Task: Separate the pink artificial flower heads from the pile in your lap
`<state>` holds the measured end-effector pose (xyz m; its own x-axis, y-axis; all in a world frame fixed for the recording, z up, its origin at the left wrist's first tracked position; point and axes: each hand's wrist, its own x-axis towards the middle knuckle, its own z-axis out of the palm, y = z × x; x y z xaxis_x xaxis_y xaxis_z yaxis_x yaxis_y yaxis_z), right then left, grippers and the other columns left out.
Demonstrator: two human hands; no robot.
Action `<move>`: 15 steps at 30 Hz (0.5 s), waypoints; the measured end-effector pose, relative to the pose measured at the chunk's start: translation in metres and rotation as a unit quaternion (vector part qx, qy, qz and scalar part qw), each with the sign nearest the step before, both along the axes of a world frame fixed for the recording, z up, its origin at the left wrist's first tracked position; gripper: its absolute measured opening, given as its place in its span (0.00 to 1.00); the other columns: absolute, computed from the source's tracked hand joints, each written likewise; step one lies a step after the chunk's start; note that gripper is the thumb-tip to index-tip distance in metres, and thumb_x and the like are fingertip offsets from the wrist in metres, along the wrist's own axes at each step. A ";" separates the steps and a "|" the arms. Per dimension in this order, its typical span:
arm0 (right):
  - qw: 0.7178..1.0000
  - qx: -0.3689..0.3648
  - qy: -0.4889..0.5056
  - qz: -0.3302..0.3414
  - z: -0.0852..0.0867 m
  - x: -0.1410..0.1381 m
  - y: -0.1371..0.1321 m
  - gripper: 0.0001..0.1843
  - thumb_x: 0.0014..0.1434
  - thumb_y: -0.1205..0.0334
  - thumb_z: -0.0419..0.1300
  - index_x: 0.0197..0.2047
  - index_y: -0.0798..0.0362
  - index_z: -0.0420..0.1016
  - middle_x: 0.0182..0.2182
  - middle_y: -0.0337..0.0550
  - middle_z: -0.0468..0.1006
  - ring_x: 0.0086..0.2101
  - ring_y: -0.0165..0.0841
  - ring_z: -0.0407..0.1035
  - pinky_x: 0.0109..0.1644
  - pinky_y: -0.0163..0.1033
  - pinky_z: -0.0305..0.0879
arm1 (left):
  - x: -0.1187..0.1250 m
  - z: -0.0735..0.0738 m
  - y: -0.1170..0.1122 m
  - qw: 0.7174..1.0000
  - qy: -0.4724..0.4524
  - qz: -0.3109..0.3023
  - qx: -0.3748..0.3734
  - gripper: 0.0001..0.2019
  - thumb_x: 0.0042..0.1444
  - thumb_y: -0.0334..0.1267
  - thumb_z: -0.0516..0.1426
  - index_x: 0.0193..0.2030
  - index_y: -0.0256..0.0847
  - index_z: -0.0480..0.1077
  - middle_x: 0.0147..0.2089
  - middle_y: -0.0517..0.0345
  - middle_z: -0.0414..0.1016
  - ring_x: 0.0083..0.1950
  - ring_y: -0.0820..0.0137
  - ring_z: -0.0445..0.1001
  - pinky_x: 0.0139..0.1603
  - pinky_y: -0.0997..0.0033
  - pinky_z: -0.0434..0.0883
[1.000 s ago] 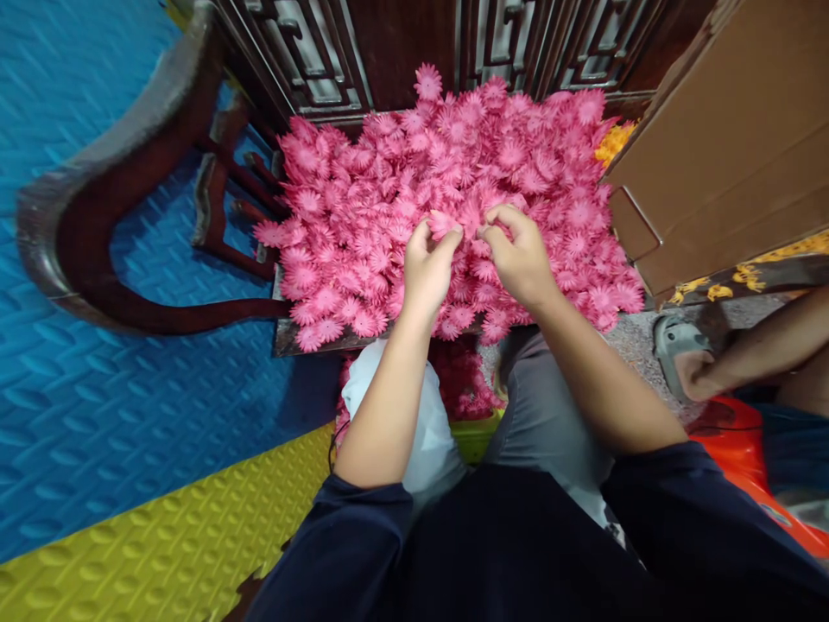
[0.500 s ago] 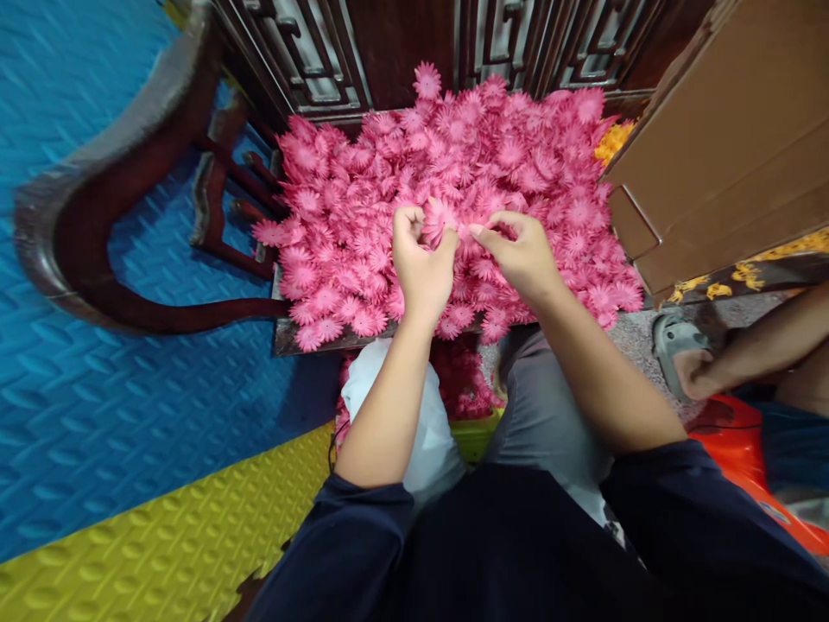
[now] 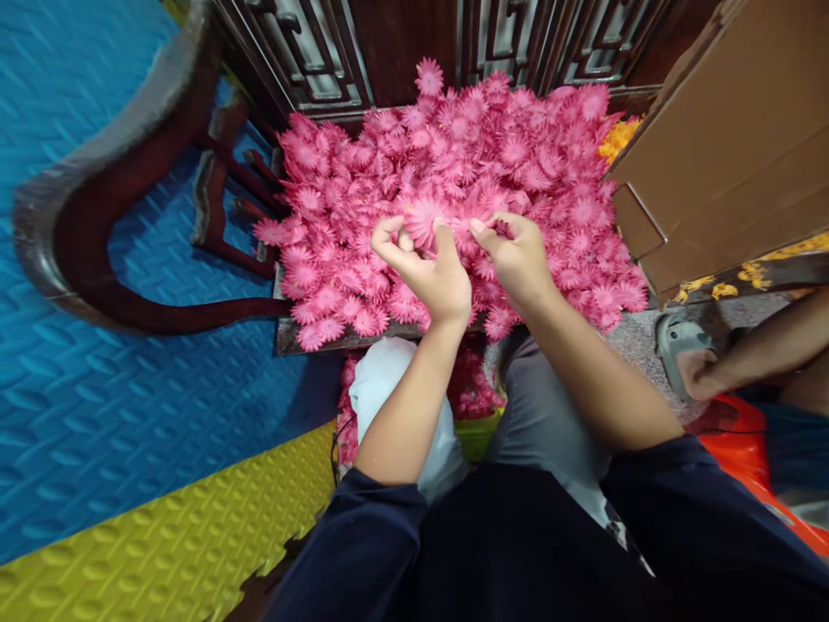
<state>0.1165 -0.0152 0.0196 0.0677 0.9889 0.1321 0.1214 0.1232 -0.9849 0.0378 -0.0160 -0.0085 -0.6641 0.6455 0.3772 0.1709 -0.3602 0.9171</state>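
Over a deep heap of pink artificial flowers (image 3: 518, 155), both my hands work close together. My left hand (image 3: 435, 272) pinches a pink flower (image 3: 426, 218) between thumb and fingers, its petals spread toward the heap. Just to the right, my right hand (image 3: 515, 250) has thumb and forefinger pressed together at the edge of pink petals. Whatever lies between those right fingertips blends with the flowers behind and is too small to name. The heap covers a dark wooden seat (image 3: 304, 335) in front of my knees.
A curved dark wooden armrest (image 3: 91, 207) rises at the left, above blue foam mats (image 3: 194, 406). At the right stands a cardboard box (image 3: 731, 147), with yellow pieces (image 3: 751, 275) beside it. Another person's leg (image 3: 764, 345) and an orange-red stool (image 3: 735, 432) are at the far right. Carved panels (image 3: 408, 52) stand behind.
My left hand has turned and its wrist has moved to the right, its fingers opening wider around the flower. My right hand stays almost in the same place.
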 end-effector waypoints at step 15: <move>0.987 0.089 -0.132 -0.021 -0.002 0.005 0.001 0.07 0.58 0.62 0.58 0.29 0.52 0.64 0.27 0.39 0.67 0.32 0.30 0.63 0.42 0.40 0.62 | 0.000 0.003 0.000 0.998 0.055 0.008 -0.013 0.10 0.60 0.32 0.51 0.47 0.44 0.56 0.50 0.55 0.65 0.59 0.69 0.66 0.64 0.65 0.61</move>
<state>0.1216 -0.0140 0.0178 0.0485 0.9453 0.3225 0.3788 0.2814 -0.8817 0.0374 -0.0164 -0.0053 -0.6308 0.6454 0.4307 0.2762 -0.3320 0.9019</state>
